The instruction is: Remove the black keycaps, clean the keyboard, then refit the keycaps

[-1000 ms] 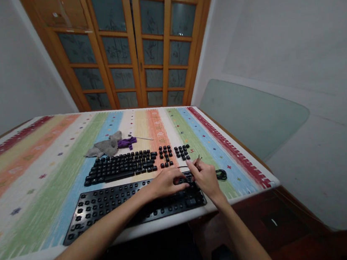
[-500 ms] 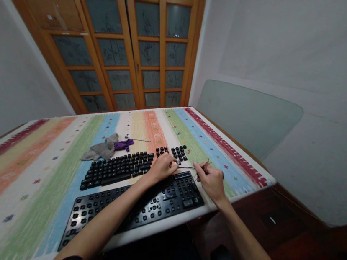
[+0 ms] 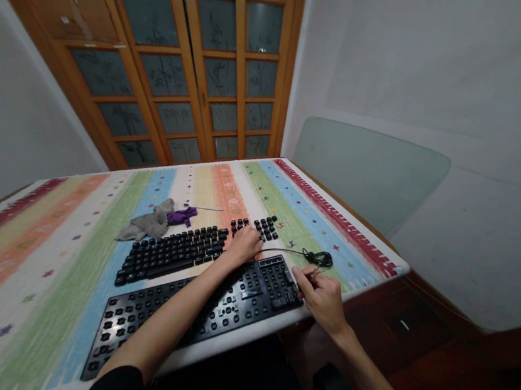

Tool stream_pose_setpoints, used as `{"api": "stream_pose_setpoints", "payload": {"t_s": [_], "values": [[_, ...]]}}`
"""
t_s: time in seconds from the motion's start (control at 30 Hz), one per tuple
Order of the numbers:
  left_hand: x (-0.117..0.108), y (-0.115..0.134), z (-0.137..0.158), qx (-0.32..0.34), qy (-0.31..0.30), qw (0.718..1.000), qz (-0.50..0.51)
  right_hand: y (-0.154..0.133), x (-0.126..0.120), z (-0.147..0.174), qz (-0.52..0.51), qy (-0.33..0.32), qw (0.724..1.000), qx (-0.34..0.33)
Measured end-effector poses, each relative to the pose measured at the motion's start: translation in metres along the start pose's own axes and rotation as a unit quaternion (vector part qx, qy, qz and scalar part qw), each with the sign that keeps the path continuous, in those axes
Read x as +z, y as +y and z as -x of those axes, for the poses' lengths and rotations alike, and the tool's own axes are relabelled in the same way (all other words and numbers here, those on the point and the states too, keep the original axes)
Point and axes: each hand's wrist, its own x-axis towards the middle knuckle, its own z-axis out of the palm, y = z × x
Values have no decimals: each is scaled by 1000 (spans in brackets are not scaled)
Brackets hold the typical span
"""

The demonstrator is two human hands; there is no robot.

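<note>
A black keyboard base (image 3: 197, 342) with most of its keycaps off lies along the table's near edge. Behind it, loose black keycaps (image 3: 172, 252) are laid out in keyboard rows. My left hand (image 3: 246, 244) reaches across the base and rests by the smaller keycap groups (image 3: 267, 227), its fingers curled in; what they hold, if anything, is hidden. At the base's right edge, my right hand (image 3: 320, 295) is closed in a pinch, thumb near the number keys. I cannot make out what is in it. Just beyond lies a coiled black cable (image 3: 319, 258).
Farther back are a grey cloth (image 3: 147, 224), a purple cloth piece (image 3: 181, 216) and a thin rod (image 3: 210, 209). A striped cloth (image 3: 80, 274) covers the table. A glass panel (image 3: 371, 169) leans on the right wall, beyond the table's edge.
My right hand has come down and nearer to the base's right edge, leaving the coiled cable in plain sight. My left hand stays near the keycaps. The view has shifted slightly.
</note>
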Motion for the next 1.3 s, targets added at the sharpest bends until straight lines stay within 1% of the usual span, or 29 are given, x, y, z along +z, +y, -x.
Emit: {"api": "stream_pose_setpoints", "payload": {"t_s": [0.17, 0.3, 0.37, 0.47, 0.57, 0.67, 0.77, 0.83, 0.97, 1.03, 1.17, 1.3], "values": [[2, 0, -1, -2, -1, 1000, -2, 3, -3, 7, 21, 8, 1000, -17], [1, -2, 0, -5, 0, 1000, 0, 5, -8, 9, 51, 33, 998, -24], [-1, -2, 1, -5, 2, 1000, 1, 6, -8, 10, 61, 30, 997, -34], [-5, -1, 8, 3, 9, 1000, 8, 8, -6, 13, 65, 32, 995, -63], [-8, 4, 23, 29, 28, 998, 46, 15, -2, 19, 73, 48, 993, -79], [-10, 11, 41, 68, 19, 993, 89, 20, 3, 25, 75, 29, 991, -110], [-12, 18, 55, 95, -7, 992, 86, 19, 7, 21, 86, -16, 986, -145], [-13, 20, 59, 100, -15, 992, 75, 14, 10, 11, 102, -41, 984, -138], [-13, 20, 58, 98, -23, 992, 72, 7, 17, -19, 129, -109, 981, -94], [-13, 20, 56, 96, -24, 992, 74, 6, 19, -32, 123, -127, 981, -74], [-19, 23, 56, 99, 3, 989, 106, 6, 16, -49, 95, -104, 990, -29], [-30, 37, 60, 137, 34, 976, 169, 2, 8, -58, 78, -81, 994, 1]]}}
